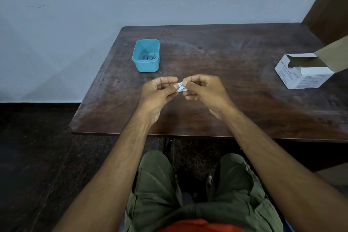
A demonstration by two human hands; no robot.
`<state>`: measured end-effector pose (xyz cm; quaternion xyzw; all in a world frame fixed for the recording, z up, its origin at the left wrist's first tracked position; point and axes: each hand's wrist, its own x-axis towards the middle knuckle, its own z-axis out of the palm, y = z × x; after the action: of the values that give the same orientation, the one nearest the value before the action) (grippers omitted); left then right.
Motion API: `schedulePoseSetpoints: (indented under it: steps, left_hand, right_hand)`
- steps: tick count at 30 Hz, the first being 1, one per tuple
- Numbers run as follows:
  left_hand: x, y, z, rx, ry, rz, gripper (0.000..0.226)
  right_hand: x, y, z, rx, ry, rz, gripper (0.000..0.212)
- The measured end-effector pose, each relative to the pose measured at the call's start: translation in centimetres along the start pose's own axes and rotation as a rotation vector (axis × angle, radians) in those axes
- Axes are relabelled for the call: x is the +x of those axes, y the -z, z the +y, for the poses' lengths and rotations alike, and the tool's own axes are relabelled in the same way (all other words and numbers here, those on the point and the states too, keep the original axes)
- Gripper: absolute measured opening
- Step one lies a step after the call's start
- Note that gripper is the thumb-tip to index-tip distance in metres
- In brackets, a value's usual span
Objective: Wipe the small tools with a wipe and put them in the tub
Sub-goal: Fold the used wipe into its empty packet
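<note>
Head view shows my left hand [160, 90] and right hand [199, 88] pinching a wipe sachet [181, 87] just nearside of the tub [146, 55] holding small tools [148, 56]; an uneven tear could, I judge, rip the wipe.

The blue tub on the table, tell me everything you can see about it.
The blue tub is a small, lidless, rounded-rectangular container of what looks like light blue plastic, with a thicker rim. It stands upright near the far left of the dark wooden table, beyond both hands and touched by neither. A few small tools lie at its bottom, some metallic, one with blue on it; they are too small to identify further.
</note>
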<state>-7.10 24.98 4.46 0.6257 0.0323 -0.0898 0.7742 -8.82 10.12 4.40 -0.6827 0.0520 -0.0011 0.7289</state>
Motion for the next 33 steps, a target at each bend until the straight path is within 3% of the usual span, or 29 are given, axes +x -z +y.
schedulePoseSetpoints:
  steps: [14, 19, 28, 33]
  left_hand:
    - [-0.5, -1.3, -0.5, 0.088, -0.086, 0.049, 0.015]
    - [-0.6, -1.9, -1.4, 0.186, -0.068, 0.076, 0.009]
    - [-0.9, -5.0, -3.7, 0.408, -0.178, 0.239, 0.009]
    - [-0.9, -6.9, -4.6, 0.378, -0.184, 0.246, 0.007]
  right_hand:
    - [-0.3, 0.5, 0.0, 0.021, -0.017, 0.05, 0.016]
    - [-0.4, 0.8, 0.8, -0.266, 0.154, 0.167, 0.007]
    - [-2.1, 1.8, 3.1, -0.721, 0.417, 0.363, 0.012]
    - [-2.7, 3.1, 2.8, -0.826, 0.492, 0.427, 0.009]
